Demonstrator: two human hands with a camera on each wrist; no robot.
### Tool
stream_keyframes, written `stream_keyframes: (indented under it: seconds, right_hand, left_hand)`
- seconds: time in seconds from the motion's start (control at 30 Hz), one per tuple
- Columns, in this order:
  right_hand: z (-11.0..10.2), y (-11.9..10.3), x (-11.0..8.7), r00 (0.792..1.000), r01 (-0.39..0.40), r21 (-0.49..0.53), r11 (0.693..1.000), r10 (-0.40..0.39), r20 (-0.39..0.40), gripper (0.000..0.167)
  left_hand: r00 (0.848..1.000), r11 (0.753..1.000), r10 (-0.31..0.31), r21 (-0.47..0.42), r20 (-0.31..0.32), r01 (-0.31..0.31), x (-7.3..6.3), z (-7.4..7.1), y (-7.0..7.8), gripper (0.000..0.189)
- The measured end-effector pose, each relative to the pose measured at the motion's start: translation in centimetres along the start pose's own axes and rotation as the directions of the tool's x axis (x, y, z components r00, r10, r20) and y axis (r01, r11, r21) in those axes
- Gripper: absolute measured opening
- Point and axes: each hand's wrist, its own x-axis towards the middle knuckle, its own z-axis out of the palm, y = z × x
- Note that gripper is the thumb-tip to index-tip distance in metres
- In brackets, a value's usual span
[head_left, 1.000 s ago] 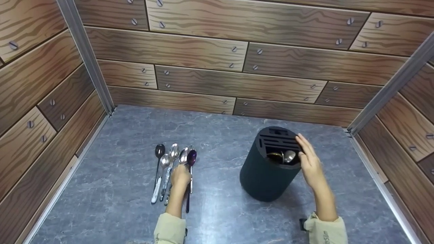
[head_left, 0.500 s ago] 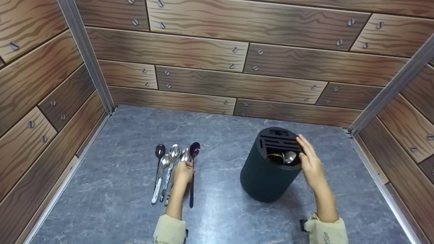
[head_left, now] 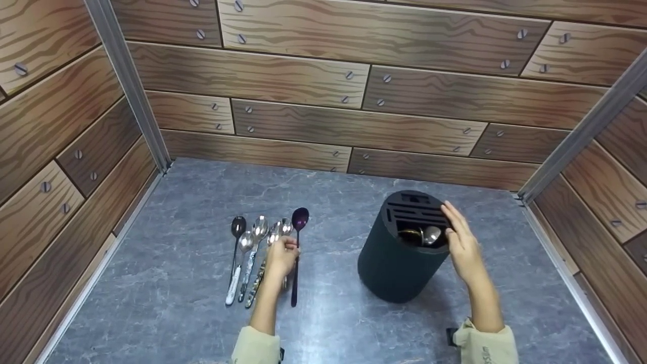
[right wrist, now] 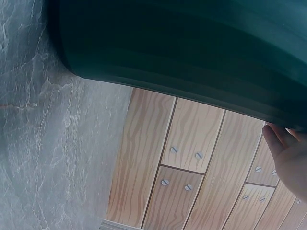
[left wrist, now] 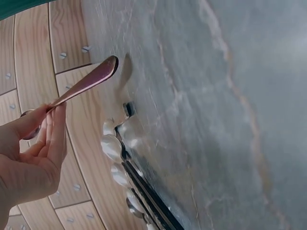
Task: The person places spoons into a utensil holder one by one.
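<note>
My left hand [head_left: 282, 259] pinches a dark purple spoon [head_left: 300, 219] by its handle between thumb and fingers. In the left wrist view the handle end of this purple spoon [left wrist: 93, 79] hangs above the table, apart from its shadow. Just left of it, several more spoons lie side by side, among them a black spoon [head_left: 238, 226] and a white-handled spoon [head_left: 233, 289]; the left hand partly covers some. With fingers extended, my right hand [head_left: 463, 248] rests against the upper right side of a dark green cylindrical utensil holder [head_left: 397, 270].
Slots cross the holder's black top, and a larger opening at its front contains a silver spoon [head_left: 431, 234] and a gold-edged piece [head_left: 410, 235]. The grey marbled table [head_left: 333, 212] is bounded by wood-patterned walls [head_left: 298, 114] behind and at both sides.
The purple spoon has come away from the other spoons, moving right and up with my left hand. My right hand and the holder have stayed in place.
</note>
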Motion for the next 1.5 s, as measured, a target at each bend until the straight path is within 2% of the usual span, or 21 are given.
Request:
stream_keyframes:
  seconds: [0.17, 0.3, 0.43, 0.83, 1.03, 1.5]
  right_hand:
    - [0.0, 0.0, 0.0, 1.0, -0.021, 0.006, 1.0, 0.021, 0.013, 0.04]
    - [0.0, 0.0, -0.1, 1.0, -0.027, 0.01, 1.0, 0.027, 0.015, 0.04]
    - [0.0, 0.0, -0.1, 1.0, -0.022, 0.013, 1.0, 0.021, 0.012, 0.04]
    - [0.0, 0.0, -0.1, 1.0, -0.021, 0.031, 0.999, 0.021, -0.004, 0.041]
    - [0.1, 0.2, -0.1, 1.0, -0.027, 0.055, 0.998, 0.027, 0.001, 0.041]
    - [0.2, 0.0, -0.1, 1.0, -0.013, 0.04, 0.999, 0.013, -0.009, 0.041]
  left_hand:
    - [0.999, 0.999, 0.036, -0.036, -0.025, -0.037, -0.4, 0.4, 0.5, 0.013]
    - [0.999, 0.988, 0.043, -0.146, -0.014, -0.045, -0.7, 0.8, 0.9, 0.013]
    - [0.999, 0.975, 0.051, -0.217, -0.008, -0.052, -0.8, 1.0, 1.5, 0.014]
    - [0.994, 0.945, 0.106, -0.31, -0.024, -0.108, -1.7, 1.7, 2.6, 0.016]
    - [0.995, 0.931, 0.102, -0.352, -0.006, -0.098, -1.9, 2.1, 2.7, 0.015]
    - [0.991, 0.919, 0.136, -0.371, -0.019, -0.133, -2.3, 2.8, 3.7, 0.016]
